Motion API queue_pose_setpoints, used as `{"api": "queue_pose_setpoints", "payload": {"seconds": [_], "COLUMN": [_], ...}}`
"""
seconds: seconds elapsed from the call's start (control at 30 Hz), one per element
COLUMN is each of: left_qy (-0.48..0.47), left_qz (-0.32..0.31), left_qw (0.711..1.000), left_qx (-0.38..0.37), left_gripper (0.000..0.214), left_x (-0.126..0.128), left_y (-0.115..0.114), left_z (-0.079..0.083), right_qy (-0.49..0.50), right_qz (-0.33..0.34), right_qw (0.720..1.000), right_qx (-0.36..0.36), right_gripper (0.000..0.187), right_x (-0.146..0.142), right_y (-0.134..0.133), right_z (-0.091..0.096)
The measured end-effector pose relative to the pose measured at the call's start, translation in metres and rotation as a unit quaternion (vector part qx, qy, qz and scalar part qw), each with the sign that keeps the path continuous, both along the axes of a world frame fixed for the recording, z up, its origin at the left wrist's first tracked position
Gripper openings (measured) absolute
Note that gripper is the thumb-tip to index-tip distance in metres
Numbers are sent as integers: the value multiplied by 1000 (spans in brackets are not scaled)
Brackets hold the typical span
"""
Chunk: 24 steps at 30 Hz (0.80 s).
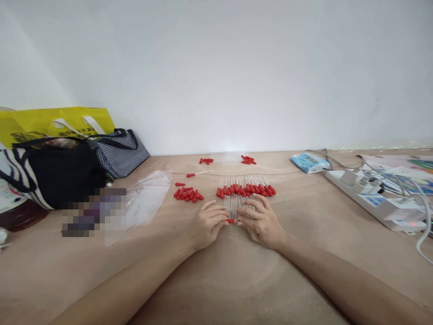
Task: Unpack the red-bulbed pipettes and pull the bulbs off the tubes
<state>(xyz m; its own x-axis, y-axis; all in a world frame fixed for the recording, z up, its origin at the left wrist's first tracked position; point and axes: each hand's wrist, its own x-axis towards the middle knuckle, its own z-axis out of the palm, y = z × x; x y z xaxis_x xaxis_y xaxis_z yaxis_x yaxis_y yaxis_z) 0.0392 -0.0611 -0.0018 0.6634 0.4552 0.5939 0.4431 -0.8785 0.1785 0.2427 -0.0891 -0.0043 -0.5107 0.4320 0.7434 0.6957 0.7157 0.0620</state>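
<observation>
My left hand [207,227] is closed in a pinch on a small red rubber bulb [231,221]. From the other side, my right hand [263,222] pinches a thin clear tube [236,220] whose end meets the bulb; how far it goes in is too small to tell. Just beyond my fingers lies a bundle of bare clear tubes [232,205], partly hidden by the right hand. Behind it, a row of droppers [245,189] lies with red bulbs toward me and tubes pointing away. Loose red bulbs [187,194] are heaped left of the row.
Clear plastic zip bags [149,198] lie at the left, before a striped bag [118,153], a black bag [67,174] and a yellow bag [67,117]. More red-bulbed droppers [248,160] rest near the wall. A tissue pack [308,162] and power strip [372,203] with cables occupy the right.
</observation>
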Motion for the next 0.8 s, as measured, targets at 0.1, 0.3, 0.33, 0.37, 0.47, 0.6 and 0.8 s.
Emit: {"api": "queue_pose_setpoints", "payload": {"seconds": [0.1,0.3,0.33,0.37,0.47,0.6,0.8], "left_qy": [3,-6,-12,-19,-36,-74,-141], "left_qz": [-1,-5,-8,-12,-21,31,174], "left_qw": [1000,1000,1000,1000,999,997,974], "left_qx": [-7,-7,-4,0,2,-20,-38], "left_gripper": [19,19,19,18,15,16,19], "left_x": [0,1,2,2,-1,-8,-22], "left_y": [-1,-2,-2,-1,1,3,13], "left_z": [1,2,1,1,0,1,15], "right_qy": [2,11,12,13,12,47,68], "right_qz": [2,6,8,9,11,-26,-68], "right_qw": [1000,1000,1000,1000,1000,998,990], "right_qx": [4,4,5,6,2,-14,-107], "right_gripper": [14,15,15,15,15,15,25], "right_x": [0,1,1,1,6,17,22], "right_y": [0,-1,-1,-1,-1,1,4], "right_z": [0,0,1,0,0,0,-1]}}
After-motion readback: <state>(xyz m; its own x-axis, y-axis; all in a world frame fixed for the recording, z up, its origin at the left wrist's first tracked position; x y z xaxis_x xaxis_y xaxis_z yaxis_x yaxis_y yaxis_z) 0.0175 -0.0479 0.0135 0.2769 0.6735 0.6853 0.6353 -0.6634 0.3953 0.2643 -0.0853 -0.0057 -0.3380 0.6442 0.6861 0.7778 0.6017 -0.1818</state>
